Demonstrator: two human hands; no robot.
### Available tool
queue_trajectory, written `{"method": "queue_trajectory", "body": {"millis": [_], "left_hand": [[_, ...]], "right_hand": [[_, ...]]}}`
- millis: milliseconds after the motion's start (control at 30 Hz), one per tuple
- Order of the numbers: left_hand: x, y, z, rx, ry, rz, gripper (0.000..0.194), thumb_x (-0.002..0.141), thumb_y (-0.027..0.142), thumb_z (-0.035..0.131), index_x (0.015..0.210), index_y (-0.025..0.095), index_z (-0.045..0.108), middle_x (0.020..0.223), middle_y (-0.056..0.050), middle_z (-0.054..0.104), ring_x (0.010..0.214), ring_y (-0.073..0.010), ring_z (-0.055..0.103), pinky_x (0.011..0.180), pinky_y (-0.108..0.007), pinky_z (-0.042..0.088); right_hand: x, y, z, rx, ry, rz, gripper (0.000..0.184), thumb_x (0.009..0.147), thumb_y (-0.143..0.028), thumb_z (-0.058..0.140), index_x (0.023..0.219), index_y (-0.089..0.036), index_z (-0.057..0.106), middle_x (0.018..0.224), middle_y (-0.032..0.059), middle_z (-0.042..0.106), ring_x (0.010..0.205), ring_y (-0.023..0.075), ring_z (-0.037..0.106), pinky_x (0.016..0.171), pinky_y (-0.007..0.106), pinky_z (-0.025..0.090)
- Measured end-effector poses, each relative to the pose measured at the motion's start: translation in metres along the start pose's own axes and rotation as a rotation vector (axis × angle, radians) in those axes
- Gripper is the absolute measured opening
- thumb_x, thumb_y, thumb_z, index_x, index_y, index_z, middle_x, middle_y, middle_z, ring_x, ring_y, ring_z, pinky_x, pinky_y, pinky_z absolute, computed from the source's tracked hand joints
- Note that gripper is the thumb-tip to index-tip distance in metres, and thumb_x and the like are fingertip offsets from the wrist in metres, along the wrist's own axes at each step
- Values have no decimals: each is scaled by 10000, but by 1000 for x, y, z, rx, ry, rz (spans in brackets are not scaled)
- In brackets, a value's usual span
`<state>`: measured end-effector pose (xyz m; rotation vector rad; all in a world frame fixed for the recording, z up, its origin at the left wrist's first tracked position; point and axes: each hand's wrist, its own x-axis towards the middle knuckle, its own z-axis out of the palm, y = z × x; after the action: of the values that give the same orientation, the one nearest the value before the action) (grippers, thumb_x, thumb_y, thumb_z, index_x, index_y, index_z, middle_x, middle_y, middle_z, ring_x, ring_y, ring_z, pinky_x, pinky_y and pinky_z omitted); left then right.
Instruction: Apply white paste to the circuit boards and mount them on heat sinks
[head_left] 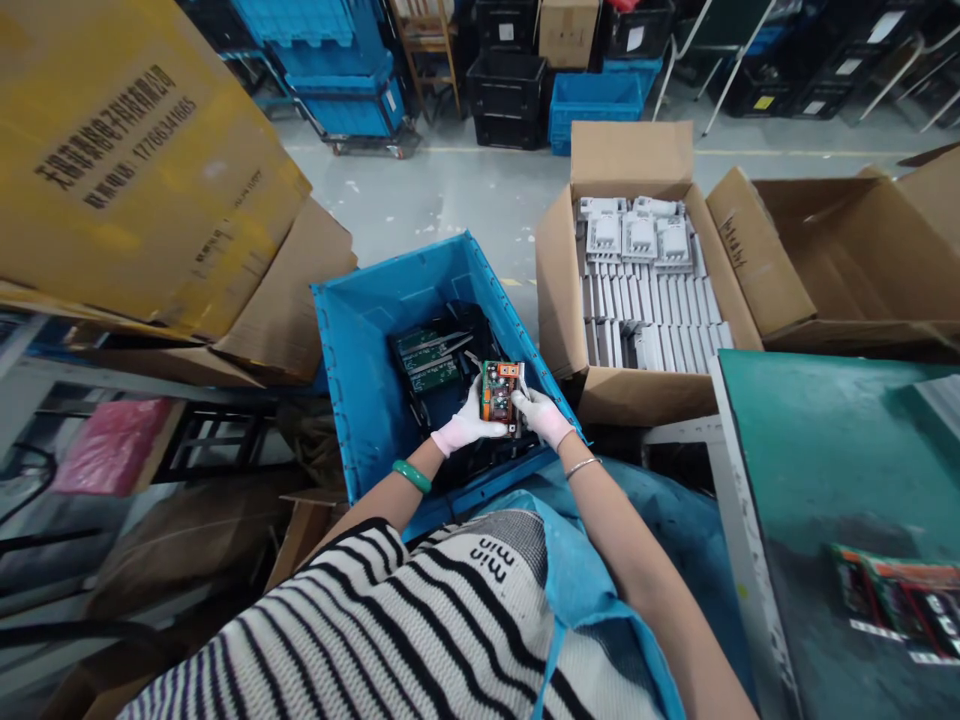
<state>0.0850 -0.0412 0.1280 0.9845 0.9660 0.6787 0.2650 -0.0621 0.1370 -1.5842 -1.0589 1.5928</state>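
Note:
Both my hands wear white gloves and hold one small circuit board [500, 392] with orange parts over a blue plastic crate [352, 350]. My left hand [465, 424] grips the board's left and lower edge, fingers curled round it. My right hand [541, 412] pinches its right edge. Inside the crate lie several more green circuit boards [426, 358] on dark trays. A green bangle sits on my left wrist, a thin bracelet on my right.
An open cardboard box [559, 300] packed with white plastic housings stands right of the crate. A further open cardboard box [825, 250] is behind a green table [825, 460] carrying printed boards [900, 600]. A yellow carton [127, 160] leans at left. Blue and black crates line the far floor.

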Motion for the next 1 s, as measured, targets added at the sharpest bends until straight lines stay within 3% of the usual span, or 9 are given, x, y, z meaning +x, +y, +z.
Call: {"method": "queue_trajectory", "body": {"millis": [67, 167, 333, 500, 600, 700, 833, 1000], "left_hand": [[-1, 3, -1, -18, -1, -1, 1420, 435, 194, 933, 1550, 213, 54, 1453, -215, 453, 1300, -393, 492, 1094, -593, 376], [3, 4, -2, -71, 58, 17, 1317, 500, 224, 891, 1548, 229, 94, 1417, -179, 504, 1281, -360, 523, 1093, -566, 396], [18, 2, -2, -182, 316, 78, 1012, 641, 310, 762, 1489, 338, 211, 1215, -63, 648, 1007, -262, 685, 895, -501, 567], [30, 3, -1, -136, 526, 164, 902, 615, 222, 798, 1405, 313, 372, 1110, -24, 680, 968, -208, 685, 927, -399, 558], [30, 1, 3, -86, 581, 194, 902, 598, 203, 827, 1392, 282, 407, 1109, -29, 686, 1010, -210, 677, 976, -382, 530], [28, -2, 9, -39, 621, 206, 970, 597, 206, 845, 1434, 282, 361, 1168, -41, 676, 1062, -219, 666, 1013, -390, 508], [27, -2, 16, 7, 669, 209, 1084, 589, 210, 866, 1491, 289, 269, 1246, -52, 650, 1131, -228, 640, 1053, -393, 477], [30, 7, 25, 77, 697, 215, 1136, 591, 221, 867, 1516, 273, 210, 1234, -67, 655, 1118, -260, 646, 1032, -417, 492]], "right_hand": [[0, -2, 0, -87, 48, -49, 287, 940, -397, 482, 1049, -169, 618, 856, 34, 697, 786, 147, 650, 720, 242, 515], [-2, -5, 1, -229, 120, -120, 326, 971, -350, 441, 1198, -161, 578, 1147, 103, 687, 1065, 182, 636, 931, 287, 490], [-8, -10, 7, -459, 120, -193, 306, 979, -270, 423, 1176, -170, 634, 1215, 124, 679, 1172, 218, 614, 1064, 333, 420], [-15, -13, 9, -612, 86, -199, 434, 965, -244, 450, 1391, -186, 509, 1283, 104, 665, 1139, 230, 652, 1055, 351, 445], [-14, -12, 8, -665, 50, -204, 438, 969, -235, 443, 1400, -197, 510, 1324, 80, 646, 1188, 208, 627, 1074, 308, 427], [-10, -10, 8, -701, 39, -185, 420, 984, -226, 404, 1384, -189, 528, 1314, 88, 651, 1193, 207, 625, 1063, 297, 430], [-6, -9, 9, -726, 62, -131, 400, 992, -244, 382, 1345, -173, 556, 1153, 121, 722, 1077, 243, 682, 972, 320, 485], [-6, -9, 9, -715, 92, -106, 375, 985, -242, 389, 1304, -184, 578, 1032, 119, 746, 976, 245, 706, 877, 298, 508]]}}
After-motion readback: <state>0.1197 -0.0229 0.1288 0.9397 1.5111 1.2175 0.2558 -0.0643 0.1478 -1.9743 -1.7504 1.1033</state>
